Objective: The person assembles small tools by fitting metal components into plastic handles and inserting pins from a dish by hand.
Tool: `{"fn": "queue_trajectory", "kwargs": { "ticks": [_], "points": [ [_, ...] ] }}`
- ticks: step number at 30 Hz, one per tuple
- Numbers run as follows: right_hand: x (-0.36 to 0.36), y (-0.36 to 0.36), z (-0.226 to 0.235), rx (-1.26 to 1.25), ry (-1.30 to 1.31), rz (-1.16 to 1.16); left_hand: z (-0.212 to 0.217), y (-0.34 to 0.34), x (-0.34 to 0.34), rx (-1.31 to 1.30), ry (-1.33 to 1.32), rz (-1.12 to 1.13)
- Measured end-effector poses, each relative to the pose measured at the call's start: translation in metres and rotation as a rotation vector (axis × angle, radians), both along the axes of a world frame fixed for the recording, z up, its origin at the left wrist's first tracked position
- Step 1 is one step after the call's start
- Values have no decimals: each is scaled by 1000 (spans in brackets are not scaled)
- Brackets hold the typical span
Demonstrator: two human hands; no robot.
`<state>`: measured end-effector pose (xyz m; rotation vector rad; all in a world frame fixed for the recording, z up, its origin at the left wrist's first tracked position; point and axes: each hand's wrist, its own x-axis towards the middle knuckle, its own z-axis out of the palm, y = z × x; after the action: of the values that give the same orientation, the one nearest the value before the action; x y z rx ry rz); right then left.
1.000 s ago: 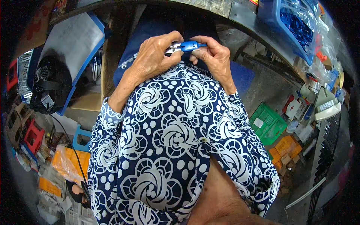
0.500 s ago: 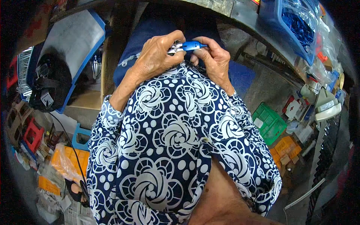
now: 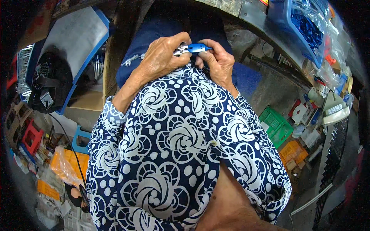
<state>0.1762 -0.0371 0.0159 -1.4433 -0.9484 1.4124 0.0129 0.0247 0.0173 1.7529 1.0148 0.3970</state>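
Above my lap, my left hand [image 3: 167, 54] is closed around a silver metal piece [image 3: 180, 51], most of which the fingers hide. To its right, and meeting it end to end, is a small blue piece [image 3: 197, 48] with dark dots and a narrow pointed tip. My right hand [image 3: 219, 57] pinches the tip end of this blue piece between thumb and fingers. How the two pieces join cannot be made out. A shiny silver strip [image 3: 133, 60] shows beyond the left hand, over the dark blue cloth on my lap.
A wooden bench edge [image 3: 216, 7] runs across the front. At the far right stands a blue bin [image 3: 287, 34] of shiny blue pieces. On the left is a grey, blue-edged board [image 3: 75, 34] near silver parts [image 3: 99, 67]. A green crate [image 3: 275, 127] sits on the right.
Both hands stay in nearly the same place with the same grip. My right hand has shifted very slightly left, and the view has moved a little.
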Motion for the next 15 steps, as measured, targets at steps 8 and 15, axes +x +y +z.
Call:
{"fn": "queue_trajectory", "kwargs": {
  "ticks": [8,15],
  "points": [
    [1,-11,-10,-49,-24,35,-9,-10,-4,-50,-27,-27],
    [-1,-17,-14,-54,-12,49,-15,-14,-6,-81,-30,-69]
  ]
}}
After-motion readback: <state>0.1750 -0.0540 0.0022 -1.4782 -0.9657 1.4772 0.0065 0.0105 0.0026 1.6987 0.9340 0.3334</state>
